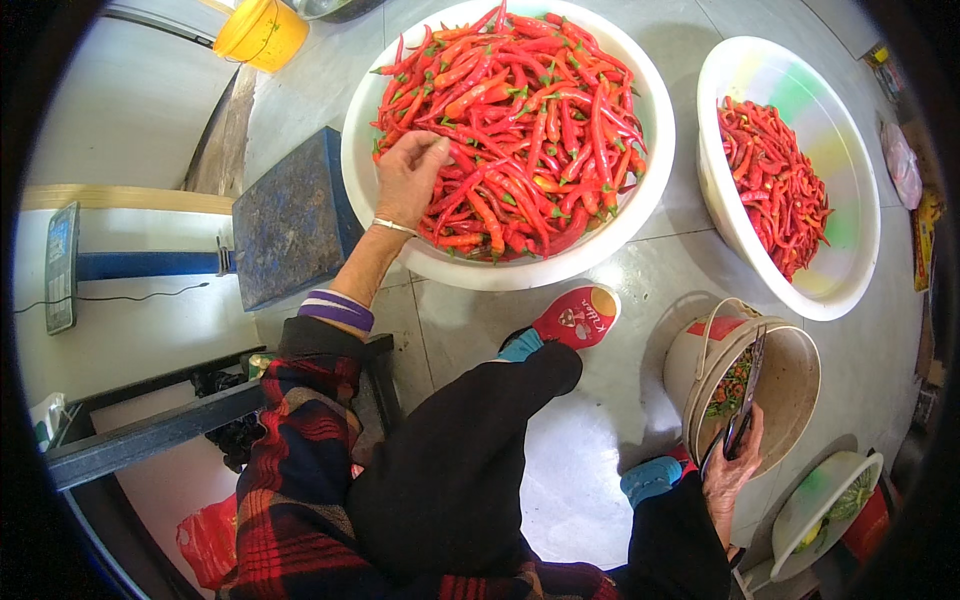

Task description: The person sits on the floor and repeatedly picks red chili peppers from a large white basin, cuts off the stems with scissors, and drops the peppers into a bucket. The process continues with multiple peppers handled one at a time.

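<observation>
A large white plastic basin (660, 150) is heaped with red chili peppers (517, 127), many with green stem ends. My left hand (411, 169), a bangle on its wrist, is at the heap's near left side. Its thumb and fingers are bent down against the peppers; whether they grip one is hidden. My right hand (733, 461) holds a pair of scissors (742, 409) by the dark handles, blades pointing away from me and nearly together. They are over the mouth of a whitish bucket (679, 367), which contains green and reddish pepper trimmings (729, 390).
A second white basin (847, 225) at the right holds smaller-looking red peppers (772, 180). To the left stands a platform scale (289, 217) with its display (61, 266). A yellow bucket (262, 34) is at the back. A basin (795, 517) with a striped melon (853, 495) sits lower right.
</observation>
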Demonstrator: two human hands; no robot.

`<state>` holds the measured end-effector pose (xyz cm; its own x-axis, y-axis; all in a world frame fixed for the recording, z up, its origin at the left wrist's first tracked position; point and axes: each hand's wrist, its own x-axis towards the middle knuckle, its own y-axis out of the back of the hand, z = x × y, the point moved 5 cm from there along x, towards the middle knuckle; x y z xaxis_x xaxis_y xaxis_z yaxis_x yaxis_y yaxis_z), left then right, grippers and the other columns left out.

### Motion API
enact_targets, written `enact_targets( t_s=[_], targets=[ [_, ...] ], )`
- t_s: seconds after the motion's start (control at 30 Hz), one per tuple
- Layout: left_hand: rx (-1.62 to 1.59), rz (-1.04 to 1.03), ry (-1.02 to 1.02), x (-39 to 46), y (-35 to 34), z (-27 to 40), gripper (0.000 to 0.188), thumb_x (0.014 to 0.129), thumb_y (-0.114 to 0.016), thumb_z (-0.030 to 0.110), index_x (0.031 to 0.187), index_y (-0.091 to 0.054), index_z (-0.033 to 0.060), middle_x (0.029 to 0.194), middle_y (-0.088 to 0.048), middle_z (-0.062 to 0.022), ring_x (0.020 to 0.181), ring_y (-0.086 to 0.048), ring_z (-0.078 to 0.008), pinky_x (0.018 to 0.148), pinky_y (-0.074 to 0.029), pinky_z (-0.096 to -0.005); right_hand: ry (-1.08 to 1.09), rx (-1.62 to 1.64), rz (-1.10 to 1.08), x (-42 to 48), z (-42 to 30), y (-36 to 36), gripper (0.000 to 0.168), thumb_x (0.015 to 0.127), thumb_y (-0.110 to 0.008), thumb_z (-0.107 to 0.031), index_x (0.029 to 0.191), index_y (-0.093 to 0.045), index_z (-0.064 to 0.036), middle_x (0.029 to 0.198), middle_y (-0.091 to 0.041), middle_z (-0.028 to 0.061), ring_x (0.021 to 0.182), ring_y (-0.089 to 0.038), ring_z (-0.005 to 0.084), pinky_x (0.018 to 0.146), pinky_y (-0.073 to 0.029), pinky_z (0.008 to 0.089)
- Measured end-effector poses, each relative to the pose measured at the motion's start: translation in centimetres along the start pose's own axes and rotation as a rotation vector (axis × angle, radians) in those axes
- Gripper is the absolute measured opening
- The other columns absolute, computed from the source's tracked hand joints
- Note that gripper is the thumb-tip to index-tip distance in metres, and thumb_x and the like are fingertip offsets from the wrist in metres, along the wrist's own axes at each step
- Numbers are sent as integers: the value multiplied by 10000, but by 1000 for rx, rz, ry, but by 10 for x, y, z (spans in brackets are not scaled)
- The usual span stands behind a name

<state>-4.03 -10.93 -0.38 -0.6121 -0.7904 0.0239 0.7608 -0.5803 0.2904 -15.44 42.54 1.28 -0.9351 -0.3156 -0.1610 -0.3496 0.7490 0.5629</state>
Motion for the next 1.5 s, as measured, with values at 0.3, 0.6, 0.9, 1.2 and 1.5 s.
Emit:
enact_targets(
  t_s=[0.3, 0.6, 0.9, 1.2, 1.5],
  targets=[
    [-407, 104, 182, 0, -2, 19, 240, 925, -574, 181, 1078, -550, -2, 1001, -624, -86, 908, -658, -220, 815, -534, -321, -24, -35, 13, 1, -1, 0, 541, 805, -575, 14, 1319, -408, 19, 1022, -578, 78, 837, -521, 114, 748, -442, 232],
    [-609, 148, 159, 18, 6, 23, 226, 938, -556, 170, 1084, -533, 0, 989, -630, -122, 915, -653, -265, 843, -546, -418, 39, -56, 13, 1, 0, 1, 534, 829, -624, -71, 1313, -413, 6, 967, -591, 69, 813, -524, 109, 742, -450, 238],
    [125, 155, -208, 20, 10, 27, 181, 904, -600, 100, 1037, -605, -23, 999, -652, -96, 873, -641, -158, 771, -518, -266, -10, -15, 15, 1, 1, 0, 519, 819, -578, 17, 1311, -414, 13, 1002, -584, 55, 803, -509, 82, 719, -432, 209],
    [551, -158, -530, -31, -1, 30, 371, 714, -776, 165, 1010, -607, 16, 1022, -601, -132, 933, -609, -272, 810, -491, -344, 3, -39, 27, 0, 7, 1, 527, 814, -573, 25, 1316, -413, 14, 1076, -590, 84, 897, -540, 124, 797, -440, 244],
    [942, -214, -618, -21, -6, 10, 349, 779, -704, 207, 1071, -588, 55, 1021, -620, -125, 939, -595, -315, 817, -468, -391, 6, -44, 18, 1, 9, 5, 518, 829, -593, -42, 1316, -423, 7, 1147, -584, 122, 990, -554, 167, 871, -440, 286]
  ],
)
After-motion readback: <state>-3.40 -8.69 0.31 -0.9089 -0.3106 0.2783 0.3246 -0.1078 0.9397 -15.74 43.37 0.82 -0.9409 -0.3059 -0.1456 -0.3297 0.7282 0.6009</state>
